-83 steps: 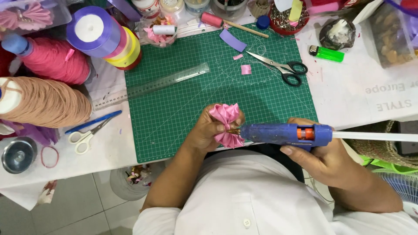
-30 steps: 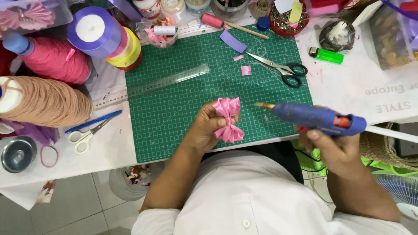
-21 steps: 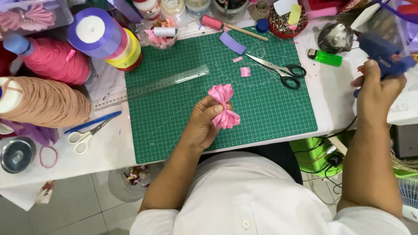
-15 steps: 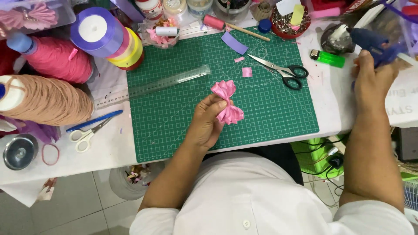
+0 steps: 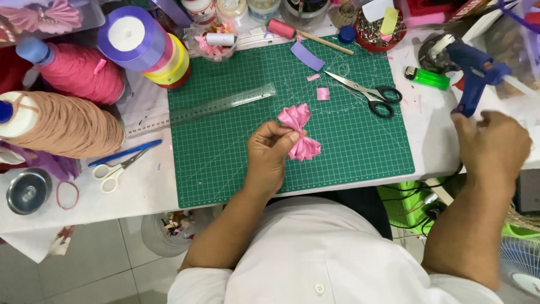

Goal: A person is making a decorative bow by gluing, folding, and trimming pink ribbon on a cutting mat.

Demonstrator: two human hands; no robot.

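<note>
Right now your left hand [image 5: 270,155] pinches the pink ribbon bow [image 5: 300,133] at its middle, thumb and fingertips closed on the gathered centre, holding it just above the green cutting mat [image 5: 225,152]. The bow sits near the middle of that mat, its folded loops fanning out above and below your fingers.

Your right hand [image 5: 495,147] is off the mat's right edge, over the white table [image 5: 433,141]. Its fingers are loosely curled and grip nothing; the fingertips lie just beside the handle of the blue glue gun [image 5: 474,73], which stands on the table beyond the mat's right edge, next to a green lighter [image 5: 427,77].

Judging by its shape, the bow is folded and gathered, so the forming looks largely done. Whether the centre is glued you cannot tell from here. No centre band wraps the middle yet, as far as the view shows; a purple ribbon strip [image 5: 307,56] and small pink scraps [image 5: 322,93] lie near the mat's top edge, close to the black-handled scissors [image 5: 368,94].

A clear ruler [image 5: 225,104] lies across the mat's upper left part. Left of the mat stand ribbon spools [image 5: 146,42], thread cones [image 5: 62,124] and a second, white-handled pair of scissors [image 5: 115,166].
</note>
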